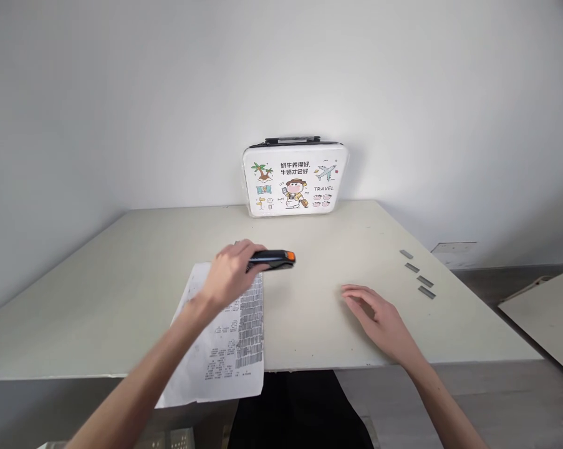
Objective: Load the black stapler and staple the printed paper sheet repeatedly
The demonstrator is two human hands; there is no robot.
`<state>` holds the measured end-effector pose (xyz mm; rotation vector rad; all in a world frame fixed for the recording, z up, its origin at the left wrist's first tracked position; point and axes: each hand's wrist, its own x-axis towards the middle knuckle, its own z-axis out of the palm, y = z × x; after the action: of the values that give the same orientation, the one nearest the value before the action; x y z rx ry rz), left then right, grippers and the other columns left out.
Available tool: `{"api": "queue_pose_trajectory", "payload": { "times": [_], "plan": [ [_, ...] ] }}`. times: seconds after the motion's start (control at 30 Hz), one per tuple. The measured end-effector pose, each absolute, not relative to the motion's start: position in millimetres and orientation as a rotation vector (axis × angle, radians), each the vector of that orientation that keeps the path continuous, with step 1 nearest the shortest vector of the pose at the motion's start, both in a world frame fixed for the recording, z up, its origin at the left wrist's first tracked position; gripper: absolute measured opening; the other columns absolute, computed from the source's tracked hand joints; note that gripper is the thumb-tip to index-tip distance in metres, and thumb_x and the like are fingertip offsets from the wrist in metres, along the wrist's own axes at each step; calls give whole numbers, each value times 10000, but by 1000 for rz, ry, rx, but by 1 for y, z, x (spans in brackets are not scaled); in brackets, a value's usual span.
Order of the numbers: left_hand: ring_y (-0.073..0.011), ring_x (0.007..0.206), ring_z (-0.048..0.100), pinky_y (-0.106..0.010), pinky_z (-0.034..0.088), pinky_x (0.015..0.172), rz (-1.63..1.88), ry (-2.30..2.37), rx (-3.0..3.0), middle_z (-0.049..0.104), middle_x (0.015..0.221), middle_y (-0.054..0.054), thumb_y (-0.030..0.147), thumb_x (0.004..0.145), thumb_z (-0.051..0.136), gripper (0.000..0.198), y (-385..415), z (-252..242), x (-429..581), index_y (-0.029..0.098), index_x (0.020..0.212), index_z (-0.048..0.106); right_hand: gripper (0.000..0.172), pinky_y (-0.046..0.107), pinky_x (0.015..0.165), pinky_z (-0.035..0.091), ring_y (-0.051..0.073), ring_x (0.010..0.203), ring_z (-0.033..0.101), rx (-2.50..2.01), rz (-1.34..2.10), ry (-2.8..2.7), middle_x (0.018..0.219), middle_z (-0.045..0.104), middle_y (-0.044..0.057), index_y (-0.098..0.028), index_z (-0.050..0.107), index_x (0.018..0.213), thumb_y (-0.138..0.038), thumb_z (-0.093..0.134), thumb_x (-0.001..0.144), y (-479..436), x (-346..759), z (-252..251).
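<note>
My left hand (230,269) is wrapped round a black stapler (275,258) with an orange end pointing right. It holds the stapler over the top of a printed paper sheet (225,368), whose lower edge hangs past the table's front edge. The fingers cover the stapler's left part. Over the right half of the table, my right hand (372,315) is loosely curved and holds nothing; a gap shows between thumb and fingers. Several grey staple strips (418,267) lie in a slanting row to its right.
A white case (295,181) with cartoon prints and a black handle leans on the wall at the back of the pale table (113,280). A wall plate (454,247) is low at the right. Another pale surface (550,312) stands beyond the table's right edge.
</note>
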<state>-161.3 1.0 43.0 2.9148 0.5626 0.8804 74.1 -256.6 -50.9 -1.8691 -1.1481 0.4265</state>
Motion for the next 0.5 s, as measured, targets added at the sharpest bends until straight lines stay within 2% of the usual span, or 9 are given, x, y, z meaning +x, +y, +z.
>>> {"api": "queue_pose_trajectory", "payload": {
  "times": [0.13, 0.23, 0.33, 0.5],
  "plan": [
    [-216, 843, 704, -345, 550, 748, 791, 409, 2753, 744, 1033, -40, 237, 934, 750, 229, -62, 33, -145, 212, 1145, 664, 416, 333, 703, 569, 294, 1204, 660, -1886, 423, -1116, 1448, 652, 52, -323, 717, 1182, -614, 452, 1047, -255, 73, -47],
    [-212, 798, 708, -345, 555, 698, 701, 401, 2705, 744, 1032, -28, 228, 915, 774, 257, -93, 19, -133, 212, 1146, 663, 451, 378, 919, 572, 284, 1276, 633, -1871, 436, -1063, 1390, 697, 41, -331, 715, 1229, -626, 419, 1057, -255, 73, -44],
    [-220, 814, 722, -354, 570, 714, 656, 380, 2692, 741, 1049, -29, 211, 910, 780, 282, -109, 4, -121, 206, 1164, 659, 499, 420, 1099, 493, 276, 1315, 615, -1825, 462, -1004, 1349, 722, 43, -319, 730, 1220, -637, 377, 1067, -256, 74, -43],
    [-224, 850, 737, -369, 593, 776, 660, 372, 2622, 737, 1060, -22, 217, 908, 788, 300, -119, -12, -108, 220, 1177, 655, 540, 425, 1072, 507, 286, 1259, 644, -1797, 509, -1012, 1352, 719, 70, -288, 728, 1229, -657, 371, 1061, -257, 75, -45]
  ]
}}
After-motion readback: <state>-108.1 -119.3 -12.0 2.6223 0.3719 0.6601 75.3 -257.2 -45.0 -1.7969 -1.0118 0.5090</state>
